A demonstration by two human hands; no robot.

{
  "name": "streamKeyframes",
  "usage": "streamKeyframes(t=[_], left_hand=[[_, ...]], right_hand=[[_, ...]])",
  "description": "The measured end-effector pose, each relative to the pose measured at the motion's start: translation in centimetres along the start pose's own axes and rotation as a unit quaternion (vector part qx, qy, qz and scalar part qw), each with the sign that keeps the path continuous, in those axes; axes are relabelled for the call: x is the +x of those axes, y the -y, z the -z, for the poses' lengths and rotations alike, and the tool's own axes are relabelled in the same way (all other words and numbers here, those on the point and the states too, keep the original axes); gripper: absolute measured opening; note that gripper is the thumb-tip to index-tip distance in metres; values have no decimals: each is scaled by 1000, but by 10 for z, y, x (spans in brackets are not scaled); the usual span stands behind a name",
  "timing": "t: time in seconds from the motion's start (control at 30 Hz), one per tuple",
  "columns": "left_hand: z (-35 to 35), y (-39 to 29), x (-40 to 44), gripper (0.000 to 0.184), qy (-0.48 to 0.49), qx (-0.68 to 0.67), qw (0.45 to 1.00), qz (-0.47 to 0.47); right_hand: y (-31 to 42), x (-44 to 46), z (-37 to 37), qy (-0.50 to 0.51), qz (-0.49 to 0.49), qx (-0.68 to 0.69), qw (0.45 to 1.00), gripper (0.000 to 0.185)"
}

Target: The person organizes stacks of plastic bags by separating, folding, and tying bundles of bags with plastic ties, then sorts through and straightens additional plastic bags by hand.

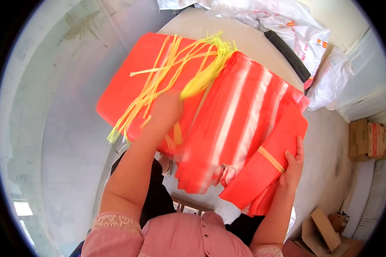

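My left hand, somewhat blurred, is closed at the narrow end of a bunch of yellow plastic strands. Loose strands trail over a stack of flat red plastic sheets under that hand. My right hand grips the right edge of a folded red plastic bundle, thumb on top. An orange-yellow band wraps the bundle's middle. The bundle lies tilted across a wide pile of red plastic bags with shiny pale streaks, which overhangs the table's near edge.
A beige table carries the piles. On its far right lies a black roll, beside white printed plastic sacks. Cardboard boxes stand on the floor at right and lower right. A pale wall is close on the left.
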State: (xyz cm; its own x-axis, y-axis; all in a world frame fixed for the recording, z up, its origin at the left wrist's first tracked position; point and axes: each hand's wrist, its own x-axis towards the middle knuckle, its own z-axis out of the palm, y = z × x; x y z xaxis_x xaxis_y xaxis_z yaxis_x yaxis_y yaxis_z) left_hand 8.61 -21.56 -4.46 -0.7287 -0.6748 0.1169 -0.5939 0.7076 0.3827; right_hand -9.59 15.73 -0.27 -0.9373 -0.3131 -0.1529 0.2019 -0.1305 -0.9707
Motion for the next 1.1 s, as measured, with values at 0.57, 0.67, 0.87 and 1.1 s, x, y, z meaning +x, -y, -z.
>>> streamKeyframes(t=[0.57,0.67,0.87,1.1], left_hand=[[21,88,-11,38,-62,149,987,20],[34,84,-8,48,6,183,978,100],[37,84,-21,82,-55,166,980,90],[51,65,4,113,7,187,982,23]], right_hand=[[-2,1,-2,0,-1,-1,1000,69],[-1,1,-3,-3,-9,-3,1000,69],[-5,4,2,6,-8,11,1000,70],[-8,5,4,11,-6,7,1000,70]])
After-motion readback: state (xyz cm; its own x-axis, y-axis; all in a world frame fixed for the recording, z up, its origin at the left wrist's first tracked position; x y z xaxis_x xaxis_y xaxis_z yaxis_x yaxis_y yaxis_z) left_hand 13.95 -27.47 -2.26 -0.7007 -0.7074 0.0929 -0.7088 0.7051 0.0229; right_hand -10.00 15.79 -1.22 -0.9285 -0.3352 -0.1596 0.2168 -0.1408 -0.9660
